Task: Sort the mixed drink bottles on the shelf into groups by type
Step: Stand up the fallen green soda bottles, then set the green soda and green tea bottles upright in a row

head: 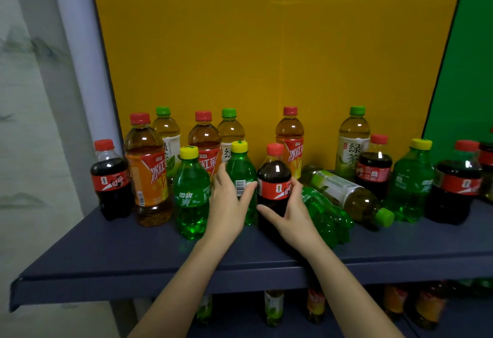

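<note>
Shelf, sorting judged barely begun: colas, iced teas, green teas and green sodas stand interleaved, toppled green tea bottle unrighted; mid-shelf, left hand wraps yellow-capped green soda bottle, right hand wraps adjoining red-capped cola bottle.

L hand grips green btl, R hand cola btl.
</note>
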Demonstrator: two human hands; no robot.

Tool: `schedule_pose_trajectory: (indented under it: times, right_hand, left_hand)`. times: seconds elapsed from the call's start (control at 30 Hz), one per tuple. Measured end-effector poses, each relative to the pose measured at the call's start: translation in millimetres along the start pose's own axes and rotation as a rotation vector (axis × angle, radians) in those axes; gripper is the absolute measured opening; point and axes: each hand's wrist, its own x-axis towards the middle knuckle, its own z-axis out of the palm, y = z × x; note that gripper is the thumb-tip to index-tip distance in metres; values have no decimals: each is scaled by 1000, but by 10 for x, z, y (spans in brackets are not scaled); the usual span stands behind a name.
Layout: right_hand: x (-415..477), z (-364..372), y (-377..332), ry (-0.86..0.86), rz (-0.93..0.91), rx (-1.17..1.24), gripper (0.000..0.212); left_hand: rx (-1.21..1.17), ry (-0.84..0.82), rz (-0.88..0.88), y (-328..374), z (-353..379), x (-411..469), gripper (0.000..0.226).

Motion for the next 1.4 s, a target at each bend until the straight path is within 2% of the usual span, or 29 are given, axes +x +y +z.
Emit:
schedule_pose_trajectory:
  times: [0.2, 0.3, 0.37, 0.43, 0.57, 0.7, 0.8, 0.93, 1.03, 1.2, 1.33, 1.4]
  right_hand:
    - [-62, 6, -89, 38, -17, -30, 74]
    - [-169, -49, -161, 57, -35, -67, 65]
    - [-249, -141, -220, 74, -55, -132, 57]
    - [-310, -282, -276, 102, -100, -175, 45]
    - [-334, -649, -332, 164, -133, -209, 25]
    - [-237, -1074, -298, 223, -114, -322, 20]
    - [-126, -1392, -165, 215, -71, -395, 20]
    - [59, -1708, 134, 118, -66, -517, 24]
    - [183, -1880, 275, -54, -114, -602, 31]
    - [329, -2063, 434, -426, -326, -824, 57]
    - [417, -2122, 486, -570, -538, -1013, 77]
    - [439, -2130, 483, -626, -634, -1070, 82]
  left_hand:
    - [21, -48, 22, 27, -59, -130, 74]
    - [6, 14, 114, 70, -141, -289, 59]
    - [-20, 100, 211, 95, -185, -389, 42]
    - [-49, 119, 302, 107, -184, -466, 26]
    - [-106, 18, 323, 248, -66, -553, 20]
    - [-96, -85, 309, 424, 164, -562, 15]
    - [-54, -148, 220, 518, 340, -535, 25]
    - [93, -223, 87, 682, 552, -540, 48]
    - [175, -257, -28, 839, 691, -524, 55]
    - [284, -290, -247, 1011, 897, -403, 66]
    - [354, -302, -385, 1088, 1026, -239, 72]
    - [365, -364, -480, 1127, 1053, -148, 83]
